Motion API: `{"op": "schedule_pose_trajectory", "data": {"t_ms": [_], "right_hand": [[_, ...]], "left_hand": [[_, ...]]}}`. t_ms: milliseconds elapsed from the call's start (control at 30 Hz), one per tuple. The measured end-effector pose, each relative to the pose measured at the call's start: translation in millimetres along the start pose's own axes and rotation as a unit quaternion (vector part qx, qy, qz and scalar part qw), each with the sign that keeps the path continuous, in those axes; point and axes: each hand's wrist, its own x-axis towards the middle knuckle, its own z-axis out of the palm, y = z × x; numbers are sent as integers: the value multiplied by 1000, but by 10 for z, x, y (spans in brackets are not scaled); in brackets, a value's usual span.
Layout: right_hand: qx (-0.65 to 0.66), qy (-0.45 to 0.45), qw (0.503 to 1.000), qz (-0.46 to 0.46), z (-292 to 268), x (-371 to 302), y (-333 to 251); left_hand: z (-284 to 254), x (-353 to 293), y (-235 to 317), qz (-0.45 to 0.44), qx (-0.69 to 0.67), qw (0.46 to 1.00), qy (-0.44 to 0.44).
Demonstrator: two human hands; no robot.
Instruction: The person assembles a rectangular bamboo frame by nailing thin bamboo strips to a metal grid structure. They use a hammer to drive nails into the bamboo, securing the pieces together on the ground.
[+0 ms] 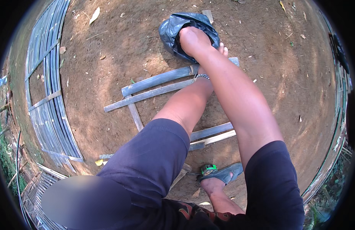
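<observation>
A black plastic bag with a wide, crumpled mouth sits on the dirt ground ahead of me. My right hand reaches in over the rim, its wrist bent and its fingers hidden by the plastic. Below it, my left hand is mostly covered by my right forearm. Its fingertips show at the bag's right side and seem to grip it. A beaded bracelet circles the left wrist. Just under the hands lie bamboo strips, arranged as a small frame.
A slatted bamboo panel lies along the left. More split bamboo pieces lie under my arms. A green and black tape measure is beside my sandalled foot. Woven bamboo stands at lower left; dry leaves are scattered about.
</observation>
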Motion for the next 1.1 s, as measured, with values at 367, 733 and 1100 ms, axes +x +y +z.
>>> {"op": "schedule_pose_trajectory", "data": {"t_ms": [367,733,1100], "right_hand": [[15,80,996,-33,98,23,189],[437,276,812,270,176,-1771,1473],[52,325,929,166,1111,-2163,1003]], "left_hand": [[-523,203,150,-25,89,964,-250],[-551,264,255,-118,19,961,-250],[-598,259,211,-119,6,955,-270]]}}
